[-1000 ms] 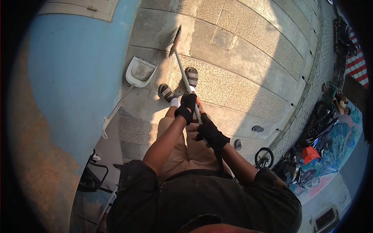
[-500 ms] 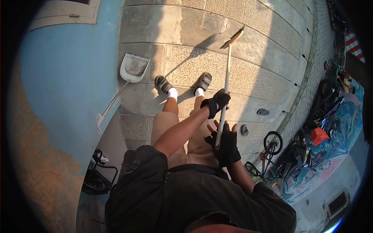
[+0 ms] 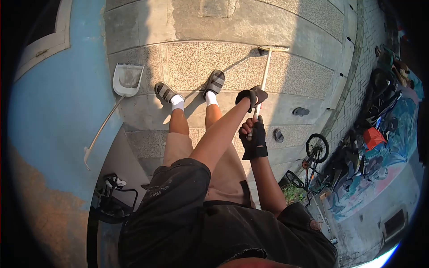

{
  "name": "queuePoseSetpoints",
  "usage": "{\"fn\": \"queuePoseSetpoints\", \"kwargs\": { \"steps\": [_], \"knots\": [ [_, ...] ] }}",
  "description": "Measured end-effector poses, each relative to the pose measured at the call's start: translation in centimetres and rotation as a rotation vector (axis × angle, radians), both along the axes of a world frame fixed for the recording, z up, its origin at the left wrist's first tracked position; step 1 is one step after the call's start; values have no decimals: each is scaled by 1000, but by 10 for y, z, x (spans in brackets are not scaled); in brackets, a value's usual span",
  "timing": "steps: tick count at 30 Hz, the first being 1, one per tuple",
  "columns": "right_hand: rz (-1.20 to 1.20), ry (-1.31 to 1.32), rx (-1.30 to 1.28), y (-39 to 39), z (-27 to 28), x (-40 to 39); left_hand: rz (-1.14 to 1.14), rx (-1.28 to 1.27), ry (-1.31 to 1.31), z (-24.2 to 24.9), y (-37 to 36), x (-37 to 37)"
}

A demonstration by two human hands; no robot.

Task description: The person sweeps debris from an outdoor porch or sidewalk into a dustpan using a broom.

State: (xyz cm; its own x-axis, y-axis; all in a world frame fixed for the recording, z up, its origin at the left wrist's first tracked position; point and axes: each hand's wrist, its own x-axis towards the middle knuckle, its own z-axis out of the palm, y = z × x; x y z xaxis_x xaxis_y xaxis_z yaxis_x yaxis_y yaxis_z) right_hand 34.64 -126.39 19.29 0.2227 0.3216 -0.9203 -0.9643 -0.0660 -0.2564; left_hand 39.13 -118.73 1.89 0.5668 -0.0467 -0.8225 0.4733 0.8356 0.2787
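Both my hands, in black fingerless gloves, hold the pale handle of a broom (image 3: 265,71). My left hand (image 3: 253,98) reaches across my body and is closed round the middle of the handle. Below it, nearer my body, my right hand (image 3: 253,138) wraps its fingers round the handle's end. The broom's head lies at the far end, over the sunlit textured paving, and its shadow meets it there. To the left, a white long-handled dustpan (image 3: 117,89) stands by the blue wall, apart from my hands.
My sandalled feet (image 3: 214,82) stand on the paving (image 3: 201,58). Two loose dark slippers, one a sandal (image 3: 300,111), lie to the right. Beyond them are a bicycle (image 3: 316,149), parked motorbikes and a red bag (image 3: 373,137). The blue wall (image 3: 58,120) runs along the left.
The broom's head has swung lower and turned flatter to the paving. My right hand, spread against the handle before, now grips its end and has moved forward. The view has shifted right.
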Motion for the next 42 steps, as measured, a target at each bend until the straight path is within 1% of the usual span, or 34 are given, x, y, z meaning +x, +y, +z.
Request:
{"fn": "queuePoseSetpoints", "kwargs": {
  "steps": [2,4,6,7,10,12,13,14,16,17,18,19,20,21,22,23,24,25,27,28,30,32,33,36,37,38,39,40,42],
  "knots": [
    [80,95,2,1,15,-11,156,39,38,31,9,-33],
    [121,198,-37,11,47,-28,53,101,181,57,19,-69],
    [198,273,-32,-3,61,-33,128,77,175,86,22,-99],
    [189,273,-22,-6,70,-29,154,70,175,97,20,-109],
    [335,198,-28,-14,107,-8,172,86,163,124,4,-100],
    [325,126,-74,-19,122,4,160,121,136,137,-1,-74],
    [351,52,-80,-24,120,9,152,140,120,141,-2,-58],
    [380,-5,-128,-26,115,15,138,161,110,142,-2,-40],
    [279,-75,-180,-21,100,24,102,183,113,132,-2,-3],
    [324,-114,-213,-19,88,30,75,192,109,121,-1,11],
    [302,-106,-162,-21,74,36,45,200,100,105,-6,19],
    [289,-52,-193,-24,61,37,-4,230,71,85,-12,14],
    [274,3,-220,-21,56,37,-52,261,42,80,-8,8],
    [281,59,-229,-20,55,33,-71,244,112,78,-9,-6],
    [288,120,-240,-15,60,24,-95,289,157,67,-15,-23],
    [297,178,-198,-21,55,8,-92,364,219,60,-22,-45],
    [312,210,-185,-25,56,-11,-34,275,214,71,-18,-73],
    [372,220,-191,-23,58,-31,1,201,277,79,-15,-97],
    [452,278,-159,-19,57,-62,9,411,274,60,-21,-151],
    [468,326,-124,-19,56,-75,11,412,278,67,-23,-156],
    [501,293,-147,-11,66,-87,41,338,263,87,-14,-164],
    [572,213,-111,-4,79,-84,73,267,244,108,0,-172],
    [586,169,-141,2,92,-80,93,233,236,117,7,-178],
    [493,18,-195,-13,112,-90,45,188,195,127,1,-168],
    [498,15,-193,-16,112,-99,9,188,182,135,1,-157],
    [467,-62,-220,-23,107,-107,-24,195,176,155,9,-148],
    [437,-139,-245,-28,100,-114,19,193,178,157,6,-146],
    [447,-143,-246,-28,91,-119,29,191,177,147,9,-152],
    [520,-54,-276,-19,65,-127,-69,28,246,107,9,-170]
  ]
}}
